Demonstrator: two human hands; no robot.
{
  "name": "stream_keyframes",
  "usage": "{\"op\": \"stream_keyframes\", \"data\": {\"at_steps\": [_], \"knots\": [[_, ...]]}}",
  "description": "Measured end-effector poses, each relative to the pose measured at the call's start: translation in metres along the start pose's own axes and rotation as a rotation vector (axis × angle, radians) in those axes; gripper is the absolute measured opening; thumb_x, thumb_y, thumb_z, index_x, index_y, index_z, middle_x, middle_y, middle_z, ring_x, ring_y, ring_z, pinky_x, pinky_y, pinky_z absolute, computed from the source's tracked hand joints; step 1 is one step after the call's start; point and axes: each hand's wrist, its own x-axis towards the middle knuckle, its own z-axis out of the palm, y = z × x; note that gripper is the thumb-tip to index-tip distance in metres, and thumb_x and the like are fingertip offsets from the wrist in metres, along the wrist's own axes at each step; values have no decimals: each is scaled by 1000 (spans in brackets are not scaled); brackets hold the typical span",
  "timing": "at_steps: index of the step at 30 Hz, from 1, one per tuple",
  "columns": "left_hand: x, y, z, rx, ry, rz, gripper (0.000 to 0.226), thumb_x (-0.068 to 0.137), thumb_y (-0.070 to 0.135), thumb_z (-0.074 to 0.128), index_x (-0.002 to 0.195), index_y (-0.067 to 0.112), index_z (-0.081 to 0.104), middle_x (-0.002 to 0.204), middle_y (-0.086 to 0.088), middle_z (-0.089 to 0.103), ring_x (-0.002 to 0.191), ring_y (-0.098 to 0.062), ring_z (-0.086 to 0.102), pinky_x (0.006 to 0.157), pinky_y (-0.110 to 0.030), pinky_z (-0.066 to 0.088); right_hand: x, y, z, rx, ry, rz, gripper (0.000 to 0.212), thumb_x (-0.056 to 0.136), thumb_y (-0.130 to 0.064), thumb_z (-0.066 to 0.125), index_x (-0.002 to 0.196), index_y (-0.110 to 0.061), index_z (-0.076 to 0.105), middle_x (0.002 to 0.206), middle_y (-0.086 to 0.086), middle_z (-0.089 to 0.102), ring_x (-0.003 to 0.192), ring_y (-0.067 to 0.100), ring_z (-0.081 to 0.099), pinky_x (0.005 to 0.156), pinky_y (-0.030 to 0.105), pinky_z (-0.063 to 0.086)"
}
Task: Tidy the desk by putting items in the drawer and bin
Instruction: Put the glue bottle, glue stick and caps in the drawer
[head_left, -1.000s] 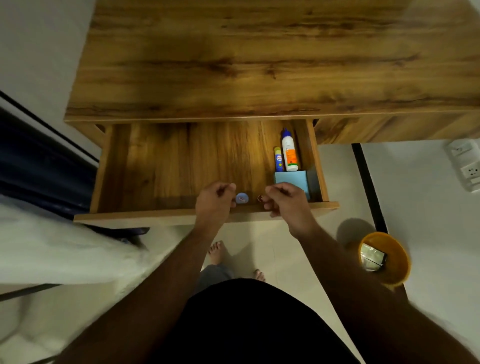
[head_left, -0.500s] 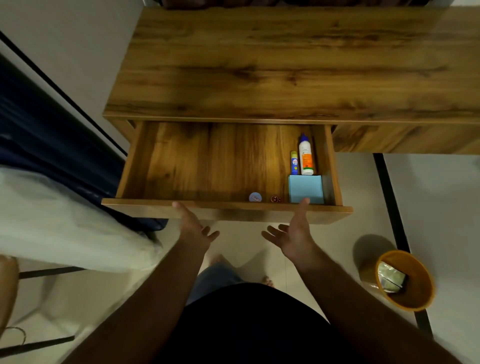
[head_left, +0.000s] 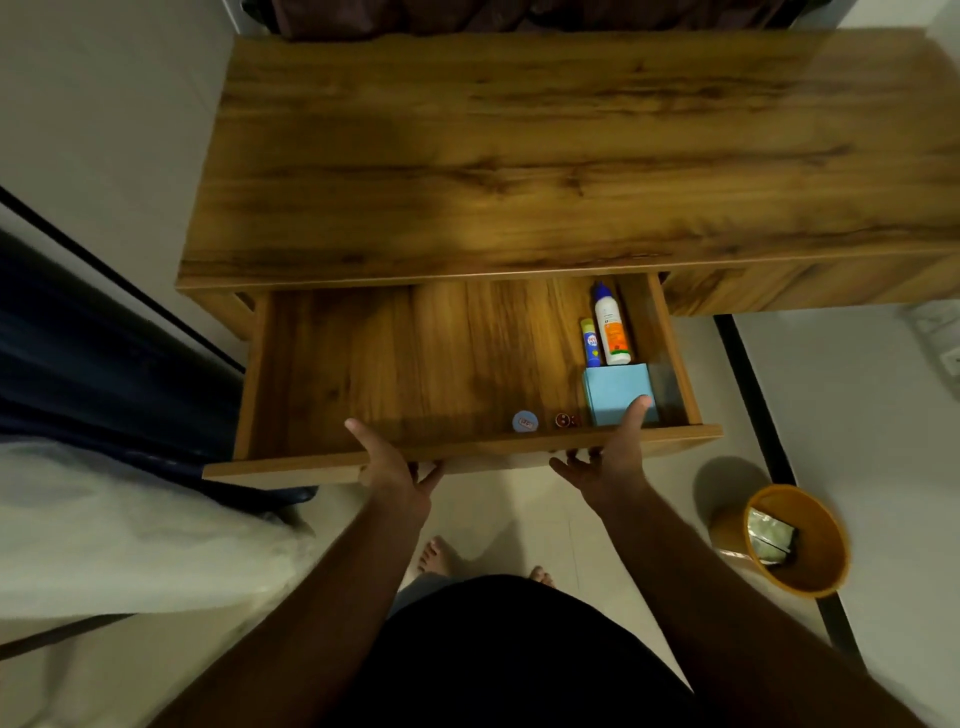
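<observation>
The wooden desk (head_left: 571, 156) has a bare top, and its drawer (head_left: 493, 453) is pulled out. Inside the drawer, at the right, lie a white and orange bottle (head_left: 612, 327), a small blue tube (head_left: 590, 343) and a light blue box (head_left: 615, 389). A round blue lid (head_left: 524, 421) and a small reddish item (head_left: 563, 420) sit near the front. My left hand (head_left: 392, 465) and my right hand (head_left: 610, 457) both hold the drawer's front panel, thumbs over its top edge and fingers below it. On the floor to the right, an orange bin (head_left: 826, 566) holds a packet (head_left: 771, 538).
A white sheet (head_left: 104, 519) and a dark blue curtain (head_left: 104, 338) are at the left. A white power strip (head_left: 940, 332) lies on the floor at the far right. My bare feet stand under the drawer.
My hands left the small items inside the drawer, drew back open, then came up to take hold of the drawer's front panel. The camera view tilted back.
</observation>
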Motion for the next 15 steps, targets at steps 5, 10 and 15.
{"op": "stream_keyframes", "data": {"at_steps": [5,10,15], "knots": [[12,13,14,18,-101,-9,103,63,87,50,147,32,25,145,-9,38,124,-37,46,95,-62,46,6,-7,16,-2,-51,-30,88,81,-79,41,150,-27,23,146,13,37,129,38,43,93,58,47],[27,26,30,68,-123,15,96,71,83,46,148,31,23,146,-11,38,126,-38,45,97,-61,45,16,-21,33,-23,-85,-49,85,83,-76,41,149,-25,24,143,14,39,129,36,45,96,58,45],[36,36,53,67,-118,34,92,75,78,49,148,28,23,145,-13,37,126,-39,45,98,-60,45,32,-36,53,-60,-70,-41,84,84,-75,44,148,-23,26,134,13,44,124,36,49,98,58,46]]}}
